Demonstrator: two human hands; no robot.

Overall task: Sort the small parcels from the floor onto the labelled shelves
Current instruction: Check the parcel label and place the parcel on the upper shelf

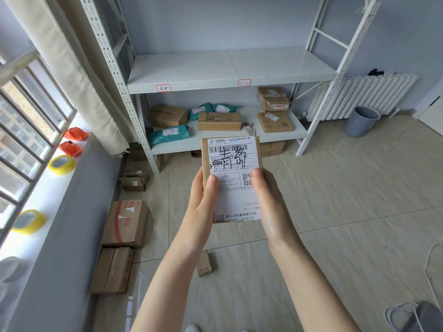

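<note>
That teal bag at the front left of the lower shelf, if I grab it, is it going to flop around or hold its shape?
The teal bag is probably a soft plastic mailer: its surface is wrinkled and its outline rounded, unlike the square cardboard box behind it, so it would likely sag if lifted by one end. The glossy film may be a little slippery. It lies flat, so rolling seems unlikely.

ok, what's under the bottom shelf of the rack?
Under the bottom shelf: a brown box at right and something reddish near the middle. The held parcel hides the stretch between them.
</note>
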